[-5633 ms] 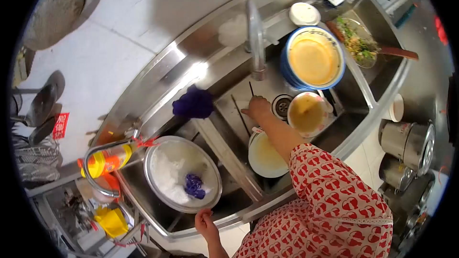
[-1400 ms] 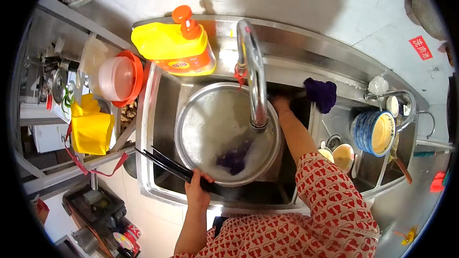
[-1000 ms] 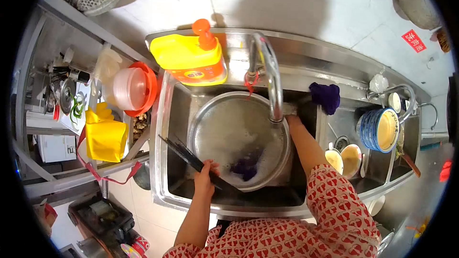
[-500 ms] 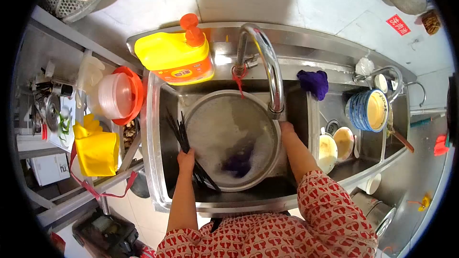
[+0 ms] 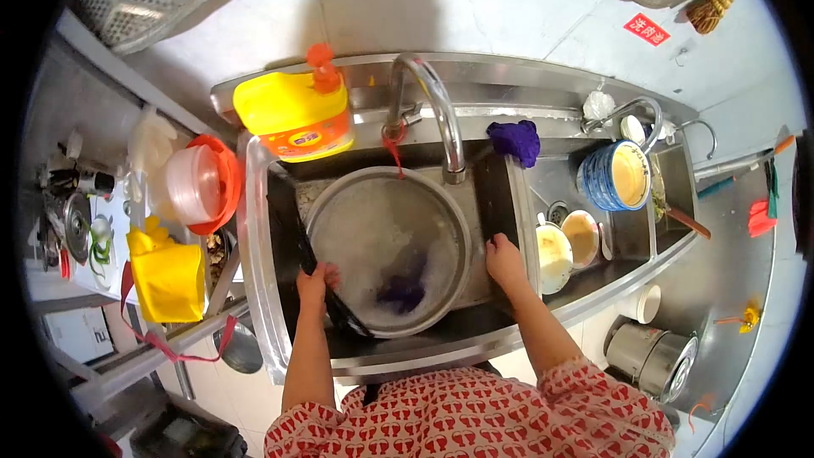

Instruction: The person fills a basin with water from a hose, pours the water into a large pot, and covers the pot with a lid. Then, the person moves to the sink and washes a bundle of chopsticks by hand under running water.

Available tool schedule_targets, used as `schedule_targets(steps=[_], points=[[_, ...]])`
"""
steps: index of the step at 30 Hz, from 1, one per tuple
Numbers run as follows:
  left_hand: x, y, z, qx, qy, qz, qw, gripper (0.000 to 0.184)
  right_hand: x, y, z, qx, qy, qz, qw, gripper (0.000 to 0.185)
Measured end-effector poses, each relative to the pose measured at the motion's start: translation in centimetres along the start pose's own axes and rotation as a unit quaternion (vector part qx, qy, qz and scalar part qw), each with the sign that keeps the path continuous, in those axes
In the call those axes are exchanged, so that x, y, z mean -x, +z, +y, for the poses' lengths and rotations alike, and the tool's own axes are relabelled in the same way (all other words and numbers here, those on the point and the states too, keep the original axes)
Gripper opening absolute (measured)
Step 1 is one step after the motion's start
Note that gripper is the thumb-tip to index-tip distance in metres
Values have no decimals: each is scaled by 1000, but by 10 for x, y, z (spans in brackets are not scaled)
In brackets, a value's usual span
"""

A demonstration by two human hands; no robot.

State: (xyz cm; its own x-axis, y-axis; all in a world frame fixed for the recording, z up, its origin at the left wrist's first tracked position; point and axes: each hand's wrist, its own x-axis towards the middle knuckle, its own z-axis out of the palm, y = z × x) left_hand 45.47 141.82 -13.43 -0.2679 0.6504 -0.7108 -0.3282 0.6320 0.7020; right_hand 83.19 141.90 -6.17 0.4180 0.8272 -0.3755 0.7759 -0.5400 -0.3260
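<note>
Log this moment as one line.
left hand: gripping black chopsticks by rim of metal basin | right hand: near sink divider, grip unclear | metal basin: cloudy water, purple cloth

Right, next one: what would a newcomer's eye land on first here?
Probably the bright yellow bottle with its orange pump, on the sink edge left of the faucet. Next, the round metal basin of cloudy water in the left compartment, a purple cloth in it; the left hand grips dark sticks beside it.
</note>
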Motion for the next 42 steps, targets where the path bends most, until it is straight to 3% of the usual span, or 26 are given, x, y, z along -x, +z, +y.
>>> schedule_targets(steps=[3,7,9,12,15,17,19,22,25,28,29,30,32,33,36,39,40,42], points=[[34,27,26,57,-10,-65,996,21,43,-13,-11,-109,-136,-31,984,23],[74,71,43,237,-36,-144,960,24,86,-8,-59,-122,-283,-114,945,22],[93,86,59,279,-34,-168,945,21,98,-1,-78,-91,-329,-117,933,22],[105,93,71,325,-7,-184,927,17,96,-8,-90,-42,-317,-163,933,24],[101,84,74,370,51,-174,911,12,79,-13,-70,-190,-367,-93,906,36],[107,83,90,398,99,-170,896,10,58,-9,-53,-430,-139,-181,873,45],[111,86,99,421,119,-181,881,9,61,-12,-58,-601,60,-204,771,57],[123,99,100,399,130,-184,889,8,57,11,-77,-677,123,-335,644,56],[137,111,99,354,146,-179,906,10,84,-14,-133,-642,104,-388,653,56],[139,105,105,334,166,-154,915,12,70,0,-126,-502,-58,-268,820,58],[139,101,105,323,176,-134,920,12,65,3,-124,-418,-246,-109,868,63],[137,100,107,316,185,-113,924,12,61,6,-120,-302,-351,-71,884,66],[145,110,107,338,187,-114,915,11,91,-46,-140,-51,-525,7,850,72],[151,113,105,346,185,-116,912,10,101,-54,-152,-69,-546,-43,834,72],[156,118,107,322,204,-176,908,13,94,-41,-159,-79,-322,-259,907,61],[160,105,144,374,137,-259,880,14,94,-61,-160,-136,-307,-337,879,48],[156,102,154,393,113,-293,864,14,95,-74,-163,-88,-348,-327,874,44],[144,107,170,384,96,-240,886,13,93,-113,-180,15,-431,-295,853,35]])
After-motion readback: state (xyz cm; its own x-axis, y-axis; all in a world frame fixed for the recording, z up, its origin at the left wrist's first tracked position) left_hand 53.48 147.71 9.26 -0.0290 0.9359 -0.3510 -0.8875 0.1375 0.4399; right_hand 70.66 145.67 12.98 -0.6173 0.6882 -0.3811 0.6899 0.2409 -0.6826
